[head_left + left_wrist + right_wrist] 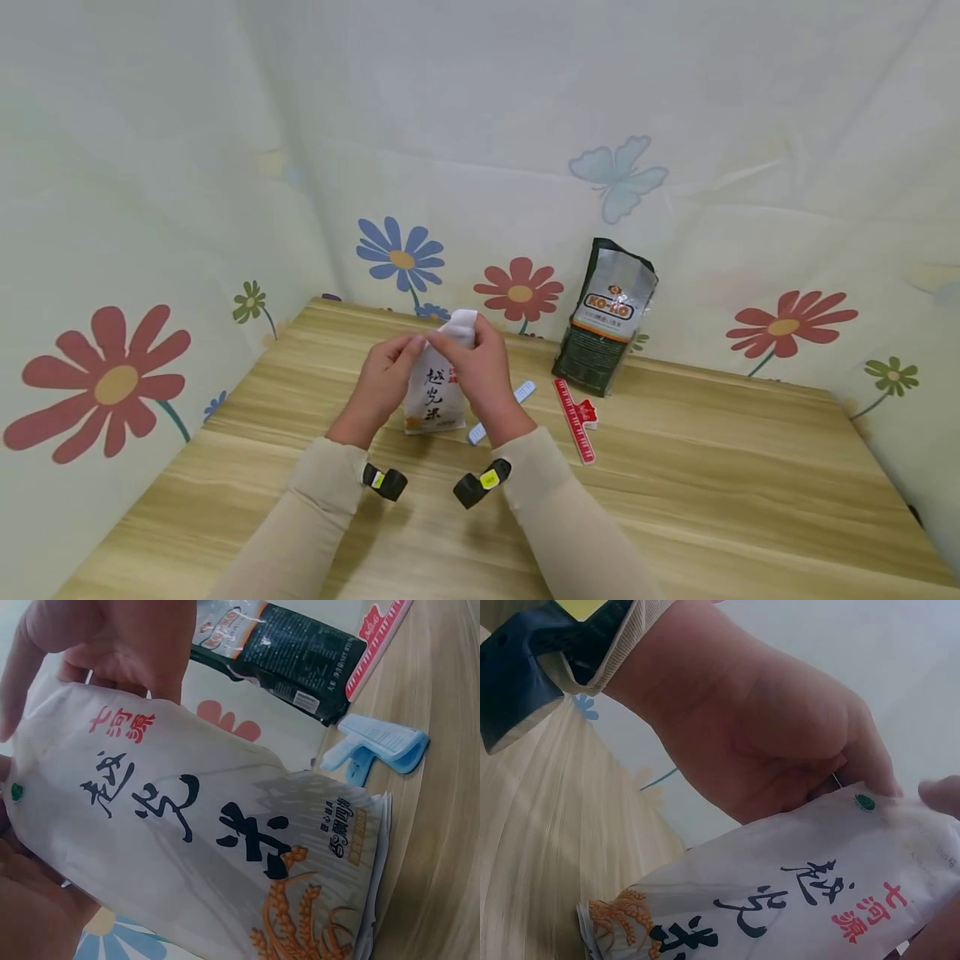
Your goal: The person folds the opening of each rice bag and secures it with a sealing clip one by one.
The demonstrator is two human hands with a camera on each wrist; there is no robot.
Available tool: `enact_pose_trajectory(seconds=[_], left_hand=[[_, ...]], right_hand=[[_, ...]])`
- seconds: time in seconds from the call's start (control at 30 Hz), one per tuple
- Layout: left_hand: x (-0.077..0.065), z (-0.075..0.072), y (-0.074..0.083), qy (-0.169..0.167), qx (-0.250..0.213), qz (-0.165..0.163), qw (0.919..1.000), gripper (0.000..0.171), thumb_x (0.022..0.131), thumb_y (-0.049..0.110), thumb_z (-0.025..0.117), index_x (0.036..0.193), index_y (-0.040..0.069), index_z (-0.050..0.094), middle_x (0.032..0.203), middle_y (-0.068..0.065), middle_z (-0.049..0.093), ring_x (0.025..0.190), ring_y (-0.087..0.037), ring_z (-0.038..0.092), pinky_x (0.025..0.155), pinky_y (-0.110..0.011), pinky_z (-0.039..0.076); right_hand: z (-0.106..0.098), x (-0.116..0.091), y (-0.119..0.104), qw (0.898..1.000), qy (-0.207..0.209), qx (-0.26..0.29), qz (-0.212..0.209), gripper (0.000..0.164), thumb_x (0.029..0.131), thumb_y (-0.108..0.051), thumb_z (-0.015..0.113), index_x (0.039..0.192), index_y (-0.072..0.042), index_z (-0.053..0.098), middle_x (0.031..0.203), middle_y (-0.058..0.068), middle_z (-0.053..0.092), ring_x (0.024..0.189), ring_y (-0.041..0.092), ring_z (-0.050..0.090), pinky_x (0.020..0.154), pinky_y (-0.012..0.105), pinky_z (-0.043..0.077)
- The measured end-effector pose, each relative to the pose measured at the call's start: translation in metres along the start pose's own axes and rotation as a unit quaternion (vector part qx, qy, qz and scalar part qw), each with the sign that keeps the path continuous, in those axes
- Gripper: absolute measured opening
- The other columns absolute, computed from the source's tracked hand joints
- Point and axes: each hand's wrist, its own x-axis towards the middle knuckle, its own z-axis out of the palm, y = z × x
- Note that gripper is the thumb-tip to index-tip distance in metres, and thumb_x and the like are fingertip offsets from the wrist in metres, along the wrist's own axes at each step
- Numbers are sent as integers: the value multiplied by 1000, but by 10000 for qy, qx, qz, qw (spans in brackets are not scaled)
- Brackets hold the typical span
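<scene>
A white paper rice bag [435, 404] with black characters stands upright on the table, its top edge raised between both hands. My left hand [378, 379] pinches the top left edge with thumb and fingers. On the opposite side, my right hand [486, 367] grips the top right corner, its thumb across the front and its fingers behind. In the left wrist view, red print and a wheat picture show on the bag [202, 802]. The right wrist view shows my left hand [765, 727] at the bag's upper edge; its fingertips are partly hidden.
A light blue bag clip [531, 389] lies just right of the rice bag, partly behind my right hand. Farther right lies a red sealing clip [576, 425]. A dark green and silver KO-KO bag [603, 321] stands against the flower-printed cloth at the table's back edge.
</scene>
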Motion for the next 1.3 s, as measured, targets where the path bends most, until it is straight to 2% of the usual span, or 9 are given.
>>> enact_pose_trajectory(seconds=[0.13,0.33,0.53,0.67,0.8,0.93,1.1,1.3], left_hand=[[0,1,-3,-70,-14,65,10000,39,102,37,47,117,7,67,114,-13,68,98,-24,63,88,-38,52],[1,1,-5,-262,-54,136,9996,34,102,33,49,118,8,67,117,-12,68,97,-24,66,83,-35,54],[1,-6,-4,-789,115,256,9965,36,100,38,51,124,16,65,122,-6,67,101,-22,65,85,-37,54],[2,-12,-5,-1206,180,440,9916,34,101,32,50,129,15,62,123,-8,66,101,-22,66,84,-35,55],[4,-15,-6,-1413,299,592,9877,33,102,28,50,131,16,60,122,-9,66,100,-21,66,83,-33,55],[5,-18,-6,-1424,641,601,9859,32,101,31,51,128,18,62,120,-5,68,100,-18,66,85,-34,54],[4,-22,-7,-1221,1400,648,9805,30,100,34,52,119,17,68,108,-1,72,91,-13,66,80,-34,53],[2,-22,-4,-1027,1987,974,9698,25,100,27,53,114,15,70,100,-1,73,81,-10,65,72,-30,53]], right_hand=[[-1,-2,2,9999,45,162,-36,33,87,-29,73,116,-17,62,109,5,65,94,19,63,80,35,54],[-6,-2,5,9991,107,408,89,28,87,-24,74,112,-14,66,108,5,66,95,18,62,84,35,53],[-10,-4,6,9980,90,619,-8,26,87,-22,73,110,-10,69,105,6,66,93,18,61,83,33,53],[-13,-5,6,9978,77,651,26,26,88,-23,73,109,-9,69,104,5,66,91,18,60,80,31,53],[-15,-4,6,9979,-31,643,-29,27,87,-24,73,110,-8,69,104,5,65,91,18,60,79,30,53],[-19,-2,7,9982,-111,594,-17,27,86,-25,75,107,-9,71,102,5,66,90,17,61,78,30,53],[-21,-1,6,9983,-199,540,6,28,84,-26,76,105,-7,72,99,4,68,87,16,63,77,30,54],[-20,2,7,9984,-144,503,-204,27,82,-24,78,101,-5,74,92,3,70,81,15,65,75,30,56]])
